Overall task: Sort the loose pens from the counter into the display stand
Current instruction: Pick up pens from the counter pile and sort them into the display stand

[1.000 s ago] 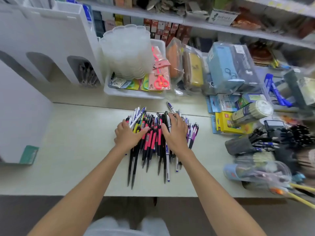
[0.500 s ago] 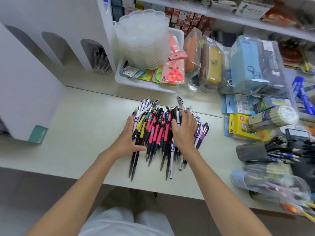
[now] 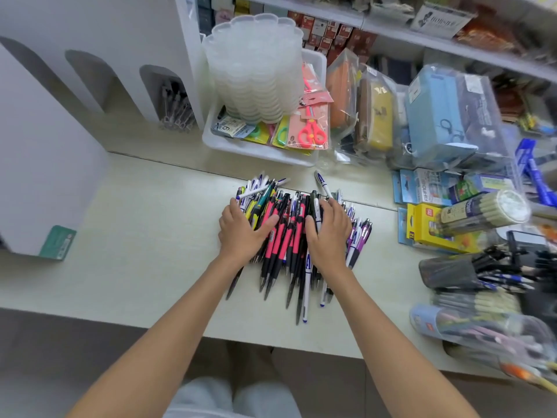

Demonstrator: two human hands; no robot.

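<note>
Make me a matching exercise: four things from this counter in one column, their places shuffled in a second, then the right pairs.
1 pink scissors
2 loose pens
3 yellow box
4 grey pens

A under the left hand and right hand
B in an arched slot of the display stand
C in the white tray
D on the counter, right of the pile

Pairs: 1-C, 2-A, 3-D, 4-B.

Bare pale counter [image 3: 135, 236] lies open leftward toward the white arched display stand [image 3: 99, 55]; packaged stationery [image 3: 437, 116] crowds the right.
</note>
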